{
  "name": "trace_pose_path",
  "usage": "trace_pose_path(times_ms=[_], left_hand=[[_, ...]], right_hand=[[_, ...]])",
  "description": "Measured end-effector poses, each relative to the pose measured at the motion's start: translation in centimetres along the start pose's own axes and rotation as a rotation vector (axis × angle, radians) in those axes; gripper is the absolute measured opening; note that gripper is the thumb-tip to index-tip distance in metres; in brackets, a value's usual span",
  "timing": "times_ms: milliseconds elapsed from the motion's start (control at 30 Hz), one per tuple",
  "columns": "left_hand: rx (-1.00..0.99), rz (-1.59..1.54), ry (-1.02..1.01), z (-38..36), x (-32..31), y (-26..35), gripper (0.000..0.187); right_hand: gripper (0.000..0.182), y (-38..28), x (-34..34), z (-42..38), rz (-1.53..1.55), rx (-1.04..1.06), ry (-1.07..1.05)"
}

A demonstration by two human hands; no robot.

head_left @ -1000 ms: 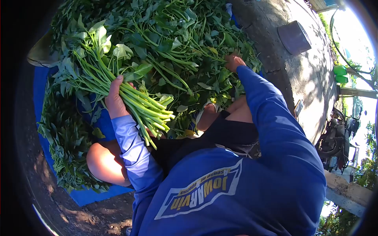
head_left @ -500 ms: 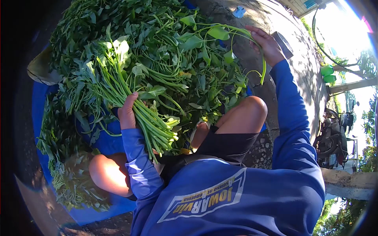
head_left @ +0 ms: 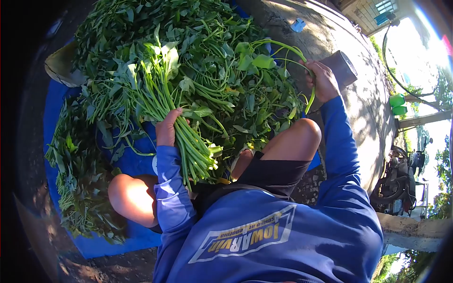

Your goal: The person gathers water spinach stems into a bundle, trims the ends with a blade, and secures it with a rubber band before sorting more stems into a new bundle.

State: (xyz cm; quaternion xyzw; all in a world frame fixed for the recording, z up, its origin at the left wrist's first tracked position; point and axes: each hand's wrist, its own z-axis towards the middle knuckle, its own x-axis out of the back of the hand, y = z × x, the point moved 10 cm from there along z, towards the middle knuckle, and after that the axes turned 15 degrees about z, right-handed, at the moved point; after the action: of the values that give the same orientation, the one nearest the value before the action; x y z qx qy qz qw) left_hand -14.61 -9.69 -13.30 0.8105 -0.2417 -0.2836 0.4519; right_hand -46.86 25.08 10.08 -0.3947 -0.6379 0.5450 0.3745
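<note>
My left hand [head_left: 167, 127] is closed around a thick bunch of water spinach [head_left: 193, 146], its cut stem ends pointing down toward my lap and its leaves up toward the pile. Out to the right, my right hand [head_left: 323, 81] grips a few long loose water spinach stems [head_left: 288, 47], whose leaves hang to the left over the pile. Beneath both hands spreads a big heap of leafy greens [head_left: 198, 56], with more stems lying near the bunch.
A blue tarp [head_left: 127, 167] lies under the greens. Beyond my right hand stands a dark cylindrical container [head_left: 340, 69] on concrete ground. Another pile of greens [head_left: 80, 188] lies at left, near a pale sack-like thing [head_left: 63, 66]. A parked motorcycle [head_left: 401, 181] is at far right.
My right hand has come slightly down with the stems, closing more around them. The left hand still holds the bunch, and the whole view has shifted a little.
</note>
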Motion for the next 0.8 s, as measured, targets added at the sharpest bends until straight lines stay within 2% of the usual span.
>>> trace_pose_path(times_ms=[67, 200, 267, 333, 400, 433, 567, 633, 733, 800], left_hand=[[0.041, -0.003, -0.021, 0.9, -0.1, -1.3, 0.033], [0.048, 0.006, -0.020, 1.2, -0.4, -2.2, 0.031], [0.055, 0.018, -0.026, 1.3, -0.7, -2.5, 0.033], [0.061, 0.017, -0.011, 1.4, -0.7, -3.0, 0.035], [0.001, -0.031, -0.052, 1.2, -1.2, -3.0, 0.039], [0.069, 0.001, -0.038, 0.9, -1.2, -3.5, 0.042], [0.087, -0.056, -0.044, 1.2, -1.6, -5.8, 0.043], [0.159, -0.094, -0.064, 0.7, -1.9, -6.6, 0.041], [0.219, -0.187, -0.095, 0.7, -2.4, -8.7, 0.037], [0.217, -0.214, -0.107, 1.4, -2.6, -9.7, 0.034]], right_hand=[[0.031, 0.2, -2.0, -0.7, 0.072, 0.063, 0.023], [0.027, 0.1, -5.5, -1.3, -0.053, 0.248, -0.034], [0.028, 0.5, -7.6, -1.5, -0.181, 0.344, 0.027], [0.029, -0.5, -10.8, -2.8, -0.311, 0.530, 0.026], [0.028, 0.4, -13.5, -3.2, -0.312, 0.605, -0.006], [0.028, 1.3, -14.8, -3.8, -0.310, 0.636, -0.023], [0.029, 5.4, -21.7, -7.8, -0.375, 0.612, -0.148], [0.029, 11.1, -25.1, -9.4, -0.248, 0.431, -0.328], [0.032, 15.9, -25.4, -10.6, -0.285, 0.269, -0.330], [0.031, 16.8, -25.3, -10.9, -0.281, 0.245, -0.319]])
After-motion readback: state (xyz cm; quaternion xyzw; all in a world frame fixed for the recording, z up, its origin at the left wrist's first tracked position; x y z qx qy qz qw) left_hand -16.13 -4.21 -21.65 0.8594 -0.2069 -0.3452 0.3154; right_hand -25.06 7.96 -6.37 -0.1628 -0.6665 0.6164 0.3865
